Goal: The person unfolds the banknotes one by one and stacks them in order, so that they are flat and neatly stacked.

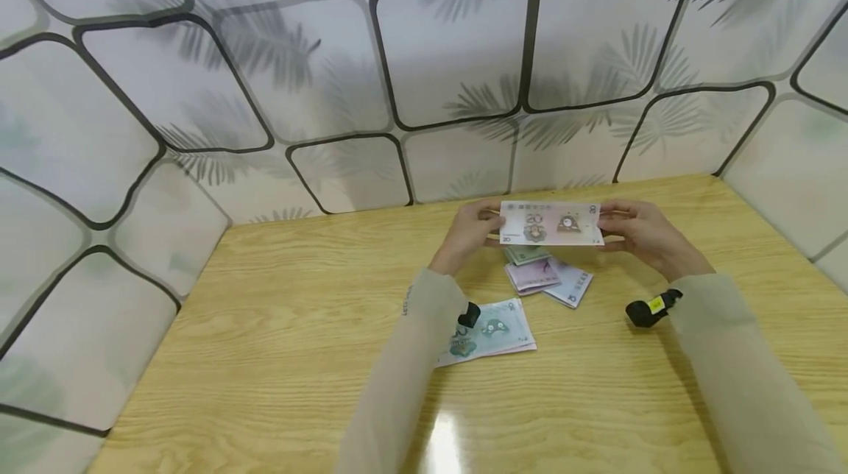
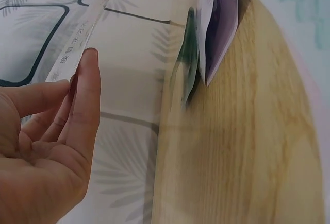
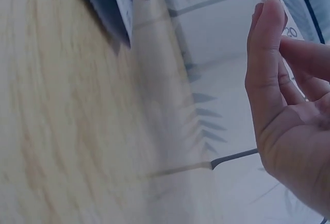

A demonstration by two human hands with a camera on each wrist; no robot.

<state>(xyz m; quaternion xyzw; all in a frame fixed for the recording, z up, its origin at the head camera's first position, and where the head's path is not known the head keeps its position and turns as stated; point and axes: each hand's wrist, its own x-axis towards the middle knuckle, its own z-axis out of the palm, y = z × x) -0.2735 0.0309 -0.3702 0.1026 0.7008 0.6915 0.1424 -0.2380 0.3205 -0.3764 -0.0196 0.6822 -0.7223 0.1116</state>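
Note:
A pale pink play banknote marked 20 is stretched flat between both hands, above the far part of the table. My left hand pinches its left end; thumb and fingers meet on the note in the left wrist view. At the right end, my right hand pinches it too, and the right wrist view shows that hand gripping the edge. Just below the note lie folded green notes, pinkish-purple notes and pale lilac notes, overlapping one another.
Teal banknotes lie in a flat stack nearer the person, partly covered by the left sleeve. A wooden table carries everything. Patterned cloth walls stand behind it and at the sides.

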